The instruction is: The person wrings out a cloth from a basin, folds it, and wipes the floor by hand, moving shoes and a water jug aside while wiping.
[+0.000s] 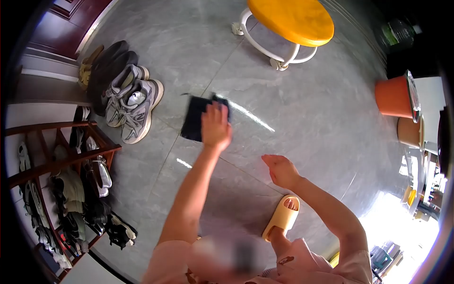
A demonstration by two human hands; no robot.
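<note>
A dark, roughly square cloth (193, 118) lies on the grey tiled floor (312, 109). My left hand (217, 127) rests flat on the right side of the cloth, fingers stretched forward and palm down. Beyond those fingertips, one corner of the cloth is bunched up. To the right and nearer my body, my right hand (282, 170) is over the floor, apart from the cloth. Its fingers point left, extended and close together, with the thumb a little apart; I see nothing in it.
Grey sneakers (137, 111) and darker shoes stand left of the cloth, beside a wooden shoe rack (61, 161). Ahead is a yellow wheeled stool (295, 21). An orange bucket (395, 96) stands at right. My foot wears a yellow slipper (279, 222).
</note>
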